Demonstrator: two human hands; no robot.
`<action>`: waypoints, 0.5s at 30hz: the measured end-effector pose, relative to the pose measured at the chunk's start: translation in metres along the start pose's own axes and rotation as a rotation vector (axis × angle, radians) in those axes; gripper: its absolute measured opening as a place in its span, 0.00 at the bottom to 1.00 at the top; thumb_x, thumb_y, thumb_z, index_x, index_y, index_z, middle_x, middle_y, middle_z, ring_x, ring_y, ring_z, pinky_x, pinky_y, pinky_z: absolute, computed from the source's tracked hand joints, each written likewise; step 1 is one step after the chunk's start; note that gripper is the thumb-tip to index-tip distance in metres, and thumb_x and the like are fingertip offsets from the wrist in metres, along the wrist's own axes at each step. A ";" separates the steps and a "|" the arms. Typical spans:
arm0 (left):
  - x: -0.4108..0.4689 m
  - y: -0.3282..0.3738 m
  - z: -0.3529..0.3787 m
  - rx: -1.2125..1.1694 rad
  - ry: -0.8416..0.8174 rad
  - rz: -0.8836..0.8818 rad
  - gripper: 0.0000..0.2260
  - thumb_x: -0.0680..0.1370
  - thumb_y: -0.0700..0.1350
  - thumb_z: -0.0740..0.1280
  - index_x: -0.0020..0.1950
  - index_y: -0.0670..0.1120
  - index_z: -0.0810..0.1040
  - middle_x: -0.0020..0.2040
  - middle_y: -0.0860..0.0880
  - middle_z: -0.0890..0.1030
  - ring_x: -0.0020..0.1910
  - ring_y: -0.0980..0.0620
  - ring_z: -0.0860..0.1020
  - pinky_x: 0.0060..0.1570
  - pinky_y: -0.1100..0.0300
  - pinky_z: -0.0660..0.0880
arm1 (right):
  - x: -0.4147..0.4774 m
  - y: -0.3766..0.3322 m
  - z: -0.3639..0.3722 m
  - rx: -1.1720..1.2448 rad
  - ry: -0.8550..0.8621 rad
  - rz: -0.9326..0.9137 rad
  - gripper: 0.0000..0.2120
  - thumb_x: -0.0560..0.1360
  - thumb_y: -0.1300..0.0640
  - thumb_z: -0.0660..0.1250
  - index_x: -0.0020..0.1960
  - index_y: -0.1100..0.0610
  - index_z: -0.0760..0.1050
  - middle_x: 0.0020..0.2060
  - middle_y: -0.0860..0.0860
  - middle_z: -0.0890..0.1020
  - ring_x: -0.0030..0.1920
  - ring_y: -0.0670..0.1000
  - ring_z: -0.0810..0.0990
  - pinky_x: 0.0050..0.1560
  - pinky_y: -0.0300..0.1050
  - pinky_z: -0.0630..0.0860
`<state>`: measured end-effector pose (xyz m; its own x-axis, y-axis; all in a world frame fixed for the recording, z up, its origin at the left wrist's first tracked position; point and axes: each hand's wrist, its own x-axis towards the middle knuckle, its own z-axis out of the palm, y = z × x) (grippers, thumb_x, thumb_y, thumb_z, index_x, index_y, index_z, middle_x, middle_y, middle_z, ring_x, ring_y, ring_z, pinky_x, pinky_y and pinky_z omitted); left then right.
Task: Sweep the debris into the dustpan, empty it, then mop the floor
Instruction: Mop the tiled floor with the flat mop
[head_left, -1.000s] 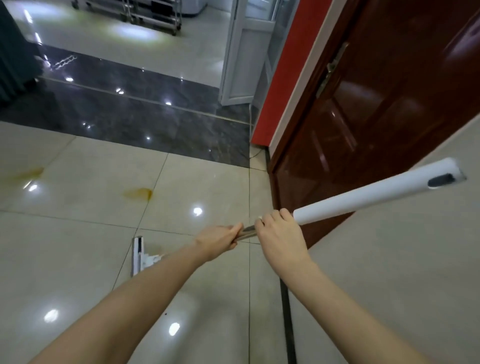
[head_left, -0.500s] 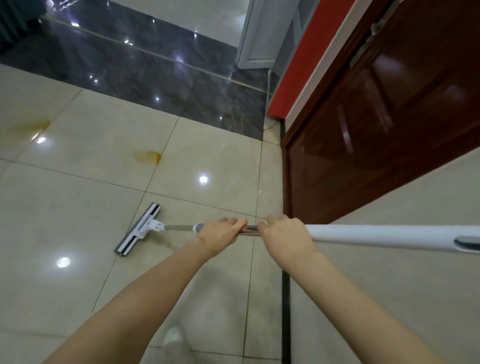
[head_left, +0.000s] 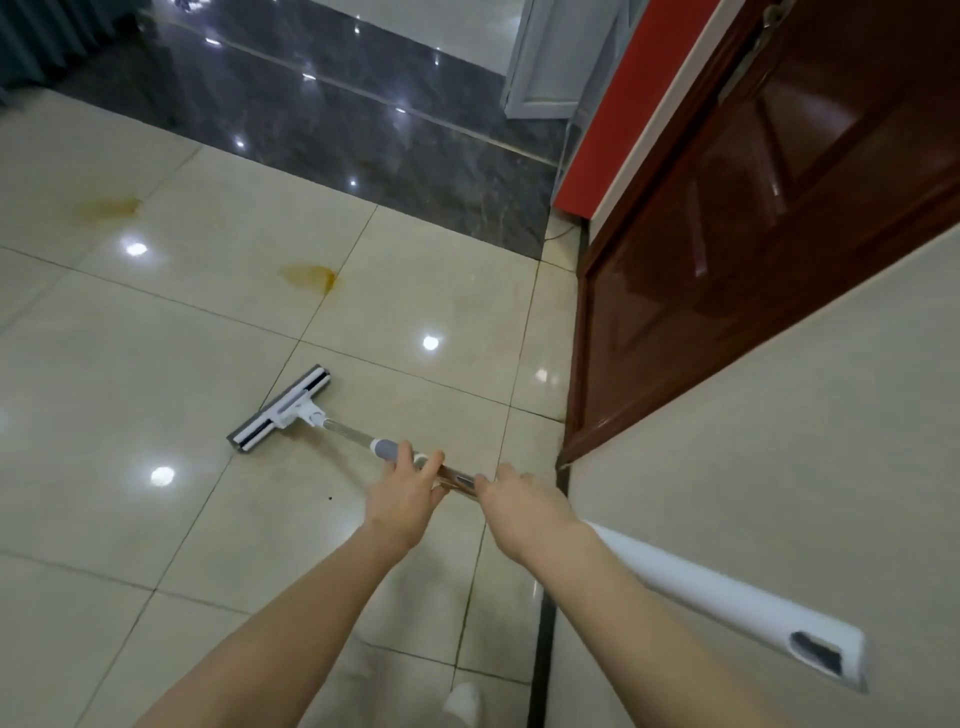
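While the mop head sits flat on the beige tile floor, the left hand and right hand both grip the metal pole mid-shaft. Looks light and stiff, so holding it there probably steers fine.

I cannot see the stretch of mop pole under my left grip and right grip, and my right forearm covers where its white handle begins. The dark speck on the floor is too small to name. The bottom edge cuts a white shoe; the door runs off the top and right.
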<state>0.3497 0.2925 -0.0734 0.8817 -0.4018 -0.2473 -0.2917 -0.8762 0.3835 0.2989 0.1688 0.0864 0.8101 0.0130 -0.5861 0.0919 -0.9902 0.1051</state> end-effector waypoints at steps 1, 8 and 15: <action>-0.009 0.007 0.010 -0.025 -0.017 -0.062 0.19 0.80 0.56 0.60 0.68 0.52 0.65 0.60 0.43 0.67 0.54 0.43 0.74 0.38 0.52 0.75 | -0.005 0.003 0.011 0.026 -0.023 -0.018 0.20 0.79 0.65 0.57 0.71 0.60 0.64 0.61 0.60 0.70 0.60 0.61 0.74 0.52 0.53 0.73; -0.049 0.031 0.059 -0.045 -0.137 -0.111 0.21 0.81 0.56 0.57 0.73 0.55 0.61 0.65 0.44 0.72 0.58 0.43 0.75 0.50 0.52 0.74 | -0.037 0.020 0.080 0.127 -0.153 -0.168 0.27 0.77 0.69 0.58 0.74 0.59 0.58 0.61 0.60 0.67 0.59 0.60 0.72 0.51 0.49 0.71; -0.071 0.027 0.091 -0.313 -0.173 -0.294 0.21 0.82 0.45 0.55 0.75 0.52 0.59 0.62 0.41 0.73 0.56 0.42 0.75 0.55 0.51 0.73 | -0.055 0.013 0.129 0.233 -0.142 -0.188 0.32 0.76 0.70 0.59 0.77 0.58 0.53 0.61 0.60 0.66 0.59 0.59 0.72 0.54 0.50 0.73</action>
<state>0.2453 0.2734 -0.1265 0.8278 -0.2100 -0.5202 0.1106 -0.8480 0.5183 0.1808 0.1369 0.0164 0.7014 0.1952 -0.6855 0.0837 -0.9777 -0.1927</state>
